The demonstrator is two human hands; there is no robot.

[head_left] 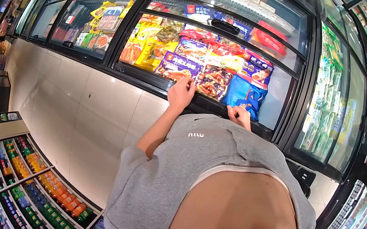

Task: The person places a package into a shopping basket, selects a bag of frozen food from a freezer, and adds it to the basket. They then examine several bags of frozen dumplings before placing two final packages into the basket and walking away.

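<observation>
My left hand is at the front rim of a display freezer, fingers curled, just below a purple food bag. Whether it grips the rim or the bag's edge cannot be made out. My right hand is further right along the rim, fingers bent in against the lower corner of a blue bag; what lies between its fingertips is hidden. Between the hands is a dark patterned food bag. Behind it are a red and yellow bag and another purple bag.
Yellow bags fill the freezer's left part. A sliding glass lid with a black handle covers its back. Another glass-covered freezer stands at right. Drink shelves are at lower left, beside the tiled floor.
</observation>
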